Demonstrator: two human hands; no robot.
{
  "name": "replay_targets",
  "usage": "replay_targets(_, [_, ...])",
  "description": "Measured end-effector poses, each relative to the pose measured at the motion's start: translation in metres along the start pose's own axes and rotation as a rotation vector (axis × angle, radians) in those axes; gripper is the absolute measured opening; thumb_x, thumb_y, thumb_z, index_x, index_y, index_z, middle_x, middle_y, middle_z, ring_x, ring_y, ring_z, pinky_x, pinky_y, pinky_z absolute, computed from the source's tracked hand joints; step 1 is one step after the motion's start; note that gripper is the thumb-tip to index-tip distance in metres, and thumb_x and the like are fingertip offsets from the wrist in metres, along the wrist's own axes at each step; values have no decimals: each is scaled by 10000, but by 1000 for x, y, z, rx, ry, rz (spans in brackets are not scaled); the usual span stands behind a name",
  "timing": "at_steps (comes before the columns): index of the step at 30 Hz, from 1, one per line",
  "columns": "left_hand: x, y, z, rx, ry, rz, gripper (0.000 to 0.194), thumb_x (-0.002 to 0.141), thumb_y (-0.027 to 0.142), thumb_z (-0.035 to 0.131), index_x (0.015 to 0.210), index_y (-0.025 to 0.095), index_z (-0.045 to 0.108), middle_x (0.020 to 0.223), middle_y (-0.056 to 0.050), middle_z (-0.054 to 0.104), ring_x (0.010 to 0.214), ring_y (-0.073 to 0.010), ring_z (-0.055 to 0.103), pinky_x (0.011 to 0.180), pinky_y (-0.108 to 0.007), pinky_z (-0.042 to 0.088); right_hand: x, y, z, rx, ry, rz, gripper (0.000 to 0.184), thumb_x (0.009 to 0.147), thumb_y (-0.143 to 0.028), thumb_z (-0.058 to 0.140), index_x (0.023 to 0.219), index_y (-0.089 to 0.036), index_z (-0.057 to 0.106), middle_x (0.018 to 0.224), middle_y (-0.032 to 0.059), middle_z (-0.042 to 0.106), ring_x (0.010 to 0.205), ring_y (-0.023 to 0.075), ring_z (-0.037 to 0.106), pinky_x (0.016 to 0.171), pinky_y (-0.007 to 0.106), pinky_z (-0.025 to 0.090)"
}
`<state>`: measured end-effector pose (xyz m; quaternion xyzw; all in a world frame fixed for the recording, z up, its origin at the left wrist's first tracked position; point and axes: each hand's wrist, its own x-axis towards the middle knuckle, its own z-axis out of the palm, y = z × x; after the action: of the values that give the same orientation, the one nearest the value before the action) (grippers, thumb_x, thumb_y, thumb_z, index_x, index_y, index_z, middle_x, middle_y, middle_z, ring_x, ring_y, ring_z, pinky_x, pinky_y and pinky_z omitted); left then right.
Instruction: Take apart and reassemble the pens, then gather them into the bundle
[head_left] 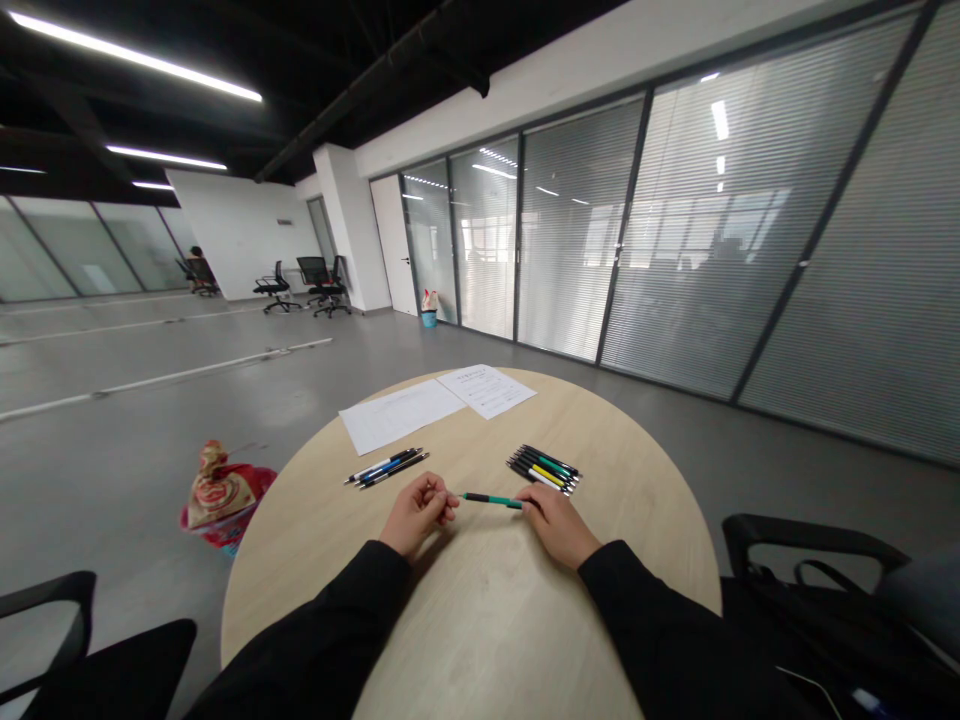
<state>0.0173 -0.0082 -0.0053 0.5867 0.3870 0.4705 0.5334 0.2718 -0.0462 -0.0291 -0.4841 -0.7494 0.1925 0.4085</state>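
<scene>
Over the round table (480,620), a pen with a green barrel and black grip (491,499) is held sideways. My right hand (556,522) is closed on its right end. At the pen's left, pointed end is my left hand (420,510), its fingers curled in a pinch; whether they touch the tip or hold something small is hidden. Beyond my right hand lies a row of several pens (544,468) with black, green, yellow and white barrels. A smaller group of pens (386,467), white, blue and black, rests beyond my left hand.
Two paper sheets, one at left (401,415) and a printed one (487,390), lie at the table's far side. Black chairs flank me at left (105,650) and right (810,540). A bin with a red bag (225,495) stands on the floor, left of the table.
</scene>
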Motion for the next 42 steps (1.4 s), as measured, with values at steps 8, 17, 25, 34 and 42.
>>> replay_targets(8, [1, -5, -1, -50, -51, -19, 358, 765, 454, 712, 798, 172, 493, 740, -45, 717, 551, -109, 614, 501, -209, 448, 0, -1, 0, 10, -6, -10, 171, 904, -139, 488, 927, -185, 651, 941, 55, 662, 909, 187, 592, 841, 311, 446])
replay_targets(17, [1, 1, 1, -43, -59, -11, 356, 761, 448, 722, 809, 167, 509, 749, -22, 686, 564, -101, 581, 513, -210, 434, 0, 1, 1, 29, -2, -10, 168, 903, -149, 495, 933, -179, 658, 935, 60, 669, 906, 190, 595, 840, 314, 446])
replay_targets(25, [1, 2, 0, 95, -87, 63, 308, 779, 428, 700, 779, 155, 558, 615, 36, 553, 544, -89, 483, 522, -209, 375, 1, -1, 0, 43, -1, -14, 172, 899, -149, 493, 923, -183, 660, 927, 56, 670, 884, 188, 596, 817, 311, 453])
replay_targets(34, [-1, 5, 2, 262, -135, 85, 288, 791, 418, 667, 807, 149, 567, 655, 29, 530, 581, -100, 472, 544, -221, 367, 0, -3, -1, 35, -6, -19, 169, 894, -140, 498, 913, -185, 660, 926, 56, 671, 882, 189, 598, 817, 310, 452])
replay_targets(42, [0, -1, 1, 366, -122, 127, 248, 812, 397, 630, 818, 158, 562, 666, 24, 531, 586, -112, 483, 555, -231, 384, 0, -1, 1, 32, -10, -27, 173, 892, -127, 499, 928, -184, 658, 935, 56, 671, 893, 188, 596, 831, 314, 453])
